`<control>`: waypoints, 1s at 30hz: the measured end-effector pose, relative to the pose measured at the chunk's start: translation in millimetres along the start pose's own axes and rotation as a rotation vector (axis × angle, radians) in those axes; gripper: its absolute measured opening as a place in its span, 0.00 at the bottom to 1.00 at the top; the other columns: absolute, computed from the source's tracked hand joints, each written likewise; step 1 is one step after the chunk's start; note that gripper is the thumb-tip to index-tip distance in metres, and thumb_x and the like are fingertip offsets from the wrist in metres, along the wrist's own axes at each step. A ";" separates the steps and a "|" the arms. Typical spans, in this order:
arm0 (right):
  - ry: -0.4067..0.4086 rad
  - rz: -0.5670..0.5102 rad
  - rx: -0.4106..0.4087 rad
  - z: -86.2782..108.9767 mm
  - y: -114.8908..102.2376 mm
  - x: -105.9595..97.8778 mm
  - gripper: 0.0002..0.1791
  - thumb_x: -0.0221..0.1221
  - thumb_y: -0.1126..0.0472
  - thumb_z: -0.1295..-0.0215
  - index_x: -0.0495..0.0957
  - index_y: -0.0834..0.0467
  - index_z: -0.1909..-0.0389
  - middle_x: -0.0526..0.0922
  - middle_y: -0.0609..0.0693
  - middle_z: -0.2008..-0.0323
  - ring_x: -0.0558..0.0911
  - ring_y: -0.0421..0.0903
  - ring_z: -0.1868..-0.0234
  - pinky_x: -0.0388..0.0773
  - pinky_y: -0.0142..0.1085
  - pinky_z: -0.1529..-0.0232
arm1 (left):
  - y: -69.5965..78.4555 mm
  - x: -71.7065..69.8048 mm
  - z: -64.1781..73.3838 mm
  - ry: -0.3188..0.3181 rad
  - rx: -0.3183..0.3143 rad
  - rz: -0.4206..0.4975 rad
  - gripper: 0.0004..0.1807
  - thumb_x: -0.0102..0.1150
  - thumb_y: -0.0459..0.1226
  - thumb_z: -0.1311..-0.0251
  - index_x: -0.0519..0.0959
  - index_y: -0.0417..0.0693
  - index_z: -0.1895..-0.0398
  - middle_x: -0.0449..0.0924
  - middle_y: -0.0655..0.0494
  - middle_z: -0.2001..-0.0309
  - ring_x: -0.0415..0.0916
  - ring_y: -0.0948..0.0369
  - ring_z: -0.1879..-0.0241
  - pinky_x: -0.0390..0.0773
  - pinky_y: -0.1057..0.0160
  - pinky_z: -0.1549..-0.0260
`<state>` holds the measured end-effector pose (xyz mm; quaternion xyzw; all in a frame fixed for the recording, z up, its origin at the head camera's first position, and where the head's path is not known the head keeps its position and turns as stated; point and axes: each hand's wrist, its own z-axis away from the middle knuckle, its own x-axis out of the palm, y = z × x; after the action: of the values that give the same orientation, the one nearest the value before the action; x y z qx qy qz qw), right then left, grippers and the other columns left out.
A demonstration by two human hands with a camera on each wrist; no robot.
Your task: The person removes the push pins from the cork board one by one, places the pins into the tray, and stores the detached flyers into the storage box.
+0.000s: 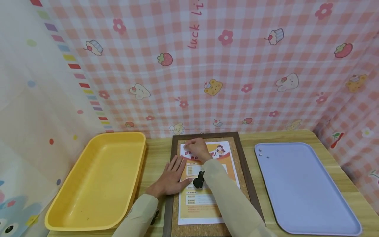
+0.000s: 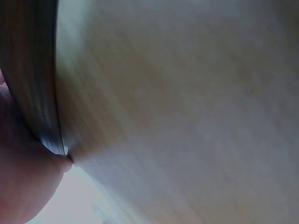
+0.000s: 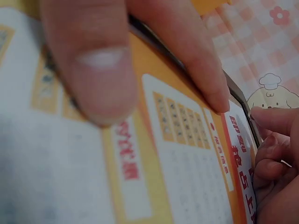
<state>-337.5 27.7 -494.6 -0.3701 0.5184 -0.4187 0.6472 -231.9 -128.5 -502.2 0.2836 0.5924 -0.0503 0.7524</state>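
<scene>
A printed orange-and-white poster (image 1: 204, 211) lies on a brown-framed cork board (image 1: 201, 229). My left hand (image 1: 170, 179) rests on the poster's left side, fingers spread and straight, with its heel over the frame's left edge. At the poster's top left corner is my right hand (image 1: 197, 148), its fingers curled and fingertips close to the paper. The right wrist view shows those bent fingers (image 3: 275, 154) beside the red heading; whether a small thing sits between them is hidden. In the left wrist view, part of my left hand (image 2: 28, 182) meets the dark frame (image 2: 30, 70).
On the right stands a pale lavender tray (image 1: 308, 191) with a few small metallic pieces (image 1: 260, 154) near its upper left corner. A deep yellow tray (image 1: 100, 184) stands at the left. Behind the wooden table (image 1: 157, 154) hangs a pink checked cloth (image 1: 189, 75).
</scene>
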 end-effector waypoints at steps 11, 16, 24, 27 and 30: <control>-0.048 -0.017 -0.057 5.6 -1.1 0.6 0.04 0.65 0.62 0.38 0.87 0.57 0.70 0.84 0.48 0.69 0.76 0.42 0.70 0.70 0.32 0.68 | -0.3 -0.6 1.2 -0.005 -0.011 0.018 0.45 0.42 0.59 0.29 0.45 0.40 0.21 0.36 0.43 0.20 0.29 0.45 0.21 0.40 0.37 0.28; -0.080 -0.025 -0.066 9.7 -2.6 -2.5 0.05 0.63 0.61 0.35 0.86 0.57 0.68 0.83 0.49 0.68 0.75 0.42 0.72 0.70 0.33 0.72 | 0.3 -0.3 -0.1 -0.009 -0.016 0.011 0.45 0.41 0.59 0.29 0.45 0.40 0.21 0.37 0.43 0.20 0.29 0.45 0.21 0.41 0.37 0.28; -0.080 -0.029 -0.087 17.1 -7.4 -10.5 0.05 0.62 0.62 0.35 0.86 0.56 0.67 0.85 0.49 0.64 0.79 0.44 0.65 0.74 0.34 0.62 | 1.5 -1.3 -2.2 -0.013 -0.016 0.000 0.45 0.41 0.60 0.28 0.44 0.40 0.21 0.36 0.43 0.20 0.28 0.45 0.22 0.40 0.38 0.28; -0.079 -0.027 -0.104 21.1 -9.2 -13.9 0.05 0.62 0.63 0.36 0.86 0.56 0.66 0.86 0.48 0.63 0.80 0.44 0.61 0.75 0.37 0.56 | 1.5 -1.3 -1.7 -0.015 -0.017 -0.008 0.45 0.41 0.60 0.28 0.44 0.40 0.21 0.36 0.43 0.20 0.28 0.45 0.22 0.40 0.38 0.28; -0.078 -0.033 -0.106 25.9 -11.0 -17.8 0.05 0.61 0.63 0.35 0.86 0.56 0.66 0.86 0.48 0.62 0.80 0.44 0.59 0.74 0.38 0.53 | 0.5 -0.2 -1.1 -0.006 -0.009 0.004 0.46 0.42 0.59 0.29 0.45 0.39 0.21 0.37 0.42 0.20 0.29 0.44 0.22 0.40 0.37 0.28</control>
<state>-315.8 41.2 -473.2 -0.4283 0.5081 -0.3865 0.6395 -232.7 -127.6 -502.0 0.2811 0.5899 -0.0469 0.7555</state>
